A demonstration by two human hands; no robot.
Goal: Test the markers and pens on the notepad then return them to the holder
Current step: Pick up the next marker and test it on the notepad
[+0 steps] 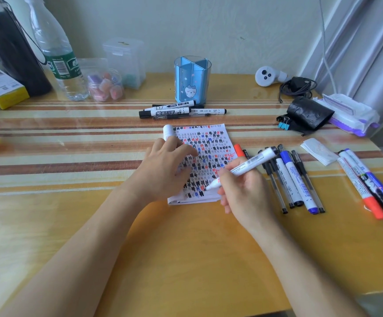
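A small notepad (pixel 211 145) covered in black, red and blue hash marks lies at the table's middle. My right hand (pixel 243 191) grips a white marker (pixel 250 164) whose tip touches the pad's lower edge. My left hand (pixel 165 165) presses flat on the pad's left side, with a white cap (pixel 168 131) sticking out from its fingers. The blue divided holder (pixel 192 82) stands behind the pad and looks empty. In front of it lie a few black markers and pens (pixel 174 110). More pens and markers (pixel 295 181) lie right of the pad.
Three further markers (pixel 368 181) lie at the far right, near a folded tissue (pixel 318 151). Behind are a water bottle (pixel 58 53), a jar of erasers (pixel 106 85), a clear box (pixel 126 62), a black pouch (pixel 307 115), a wipes pack (pixel 350 113) and a cable (pixel 298 88).
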